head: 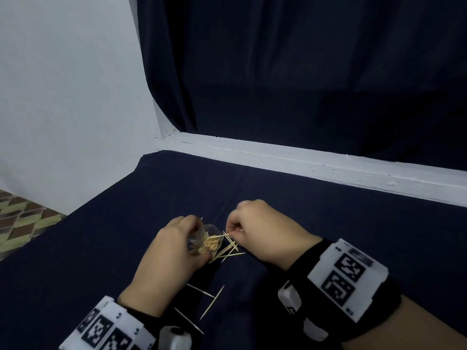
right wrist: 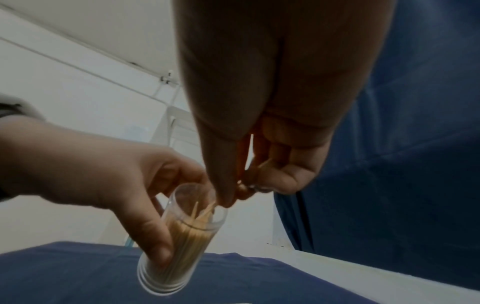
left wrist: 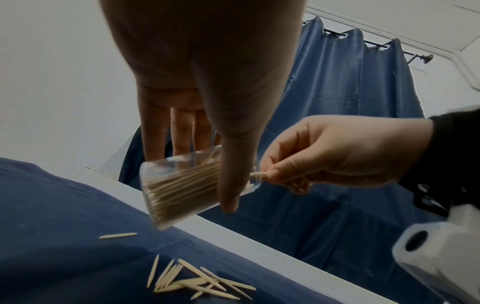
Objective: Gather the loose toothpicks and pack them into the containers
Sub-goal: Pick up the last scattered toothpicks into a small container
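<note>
A: Nearest us, why are those few toothpicks (head: 206,298) lying apart on the blue cloth (head: 101,248)?

B: Strays, I'd judge, not yet gathered. The main loose pile (head: 228,250) lies further on, right below the hands, so each pick travels little.

A: And the left hand (head: 166,253)?

B: Its grip is wrapped around the clear container (right wrist: 179,242), thumb along one side, fingers behind. It's tilted, mouth turned toward the right hand, probably to ease feeding. Already quite full.

A: The right hand (head: 265,231)?

B: Its grip pinches a few toothpicks (right wrist: 207,207) between thumb and fingertips at the container's mouth, tips just entering, wrist raised and palm down. Beyond them, the white ledge (head: 303,160) and the dark curtain (head: 303,72)
</note>
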A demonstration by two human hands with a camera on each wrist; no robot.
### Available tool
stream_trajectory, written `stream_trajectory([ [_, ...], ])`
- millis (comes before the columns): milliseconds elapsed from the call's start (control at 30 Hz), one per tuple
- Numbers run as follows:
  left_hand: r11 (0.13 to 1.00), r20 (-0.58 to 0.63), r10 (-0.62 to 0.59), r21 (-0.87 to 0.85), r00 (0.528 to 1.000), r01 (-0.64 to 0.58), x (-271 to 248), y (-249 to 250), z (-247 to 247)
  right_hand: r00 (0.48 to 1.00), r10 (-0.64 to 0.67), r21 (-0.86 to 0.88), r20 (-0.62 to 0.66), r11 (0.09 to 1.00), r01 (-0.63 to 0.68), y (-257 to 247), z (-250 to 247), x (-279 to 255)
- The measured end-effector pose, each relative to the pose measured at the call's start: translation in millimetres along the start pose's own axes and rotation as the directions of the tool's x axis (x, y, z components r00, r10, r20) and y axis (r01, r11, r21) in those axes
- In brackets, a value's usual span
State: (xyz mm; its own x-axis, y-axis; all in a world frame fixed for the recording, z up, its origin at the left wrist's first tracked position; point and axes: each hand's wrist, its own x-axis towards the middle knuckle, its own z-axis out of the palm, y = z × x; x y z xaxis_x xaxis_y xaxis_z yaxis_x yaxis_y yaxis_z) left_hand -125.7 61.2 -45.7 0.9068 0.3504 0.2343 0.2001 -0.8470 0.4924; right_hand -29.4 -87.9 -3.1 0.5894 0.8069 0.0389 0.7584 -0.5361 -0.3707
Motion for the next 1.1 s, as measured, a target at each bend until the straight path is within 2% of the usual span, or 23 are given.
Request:
stream_trajectory([
  [67,1.000,0.009,0.027,0.003,1.000,-0.027,-0.9,2.4,0.0,1.000,-0.020,-0.113,-0.020,0.993,0.017,-10.0,2.4,4.2],
  [100,0.999,0.009,0.040,0.000,0.999,-0.040,-1.3,2.9,0.1,0.999,-0.013,-0.113,-0.036,0.994,0.009,-13.2,3.5,6.7],
  [133,0.999,0.005,0.050,-0.007,0.999,-0.050,-1.9,3.0,0.4,0.999,0.008,-0.061,-0.039,0.998,-0.010,-15.5,3.7,8.7],
  [233,0.998,-0.001,0.058,-0.032,0.998,-0.058,-3.2,1.0,0.8,0.998,0.057,0.251,-0.016,0.967,-0.051,-18.2,4.0,10.3],
  [300,0.998,-0.002,0.053,-0.039,0.999,-0.053,-3.5,-0.7,0.5,0.994,0.069,0.378,-0.086,0.925,-0.031,-17.3,3.9,8.9],
  [367,0.998,-0.014,0.035,-0.047,0.999,-0.035,-3.5,-1.7,-0.5,0.978,0.104,0.438,-0.180,0.899,-0.015,-12.1,3.8,8.8],
  [467,0.998,-0.071,-0.007,-0.060,0.997,0.003,-3.3,-4.1,-2.1,0.958,0.152,0.348,-0.242,0.935,-0.060,0.0,4.9,11.6],
  [500,0.998,-0.095,-0.023,-0.063,0.995,0.017,-3.3,-6.2,-2.5,0.967,0.163,0.290,-0.194,0.952,-0.102,3.2,6.3,11.8],
  [533,0.997,-0.115,-0.040,-0.066,0.993,0.033,-3.6,-8.6,-3.2,0.982,0.162,0.208,-0.093,0.968,-0.140,4.8,9.2,11.8],
  [567,0.996,-0.128,-0.058,-0.072,0.990,0.049,-4.1,-11.3,-4.0,0.988,0.149,0.112,0.048,0.982,-0.153,3.9,13.9,11.3],
  [600,0.995,-0.137,-0.074,-0.077,0.988,0.064,-5.0,-13.3,-5.0,0.972,0.121,0.033,0.203,0.991,-0.130,1.3,19.7,10.9],
  [667,0.994,-0.144,-0.096,-0.074,0.985,0.086,-6.8,-16.2,-6.9,0.895,0.040,-0.061,0.444,0.998,-0.015,-9.3,31.9,10.8],
  [733,0.992,-0.150,-0.106,-0.076,0.983,0.096,-8.1,-17.6,-8.4,0.823,-0.002,-0.158,0.568,0.981,0.112,-21.0,42.0,13.1],
  [800,0.992,-0.150,-0.107,-0.081,0.983,0.096,-8.9,-18.4,-9.2,0.800,-0.011,-0.202,0.601,0.965,0.165,-29.1,48.4,15.0],
  [867,0.992,-0.146,-0.106,-0.080,0.984,0.095,-9.5,-20.5,-9.6,0.811,-0.017,-0.205,0.584,0.964,0.168,-31.1,51.4,16.2],
  [1000,0.989,-0.152,-0.131,-0.084,0.980,0.119,-10.5,-24.7,-11.3,0.815,0.111,-0.190,0.569,0.982,-0.001,-25.8,53.9,23.7],
  [1100,0.990,-0.165,-0.131,-0.079,0.977,0.120,-10.3,-25.8,-11.8,0.858,0.142,-0.114,0.493,0.989,-0.098,-26.9,60.9,26.1],
])
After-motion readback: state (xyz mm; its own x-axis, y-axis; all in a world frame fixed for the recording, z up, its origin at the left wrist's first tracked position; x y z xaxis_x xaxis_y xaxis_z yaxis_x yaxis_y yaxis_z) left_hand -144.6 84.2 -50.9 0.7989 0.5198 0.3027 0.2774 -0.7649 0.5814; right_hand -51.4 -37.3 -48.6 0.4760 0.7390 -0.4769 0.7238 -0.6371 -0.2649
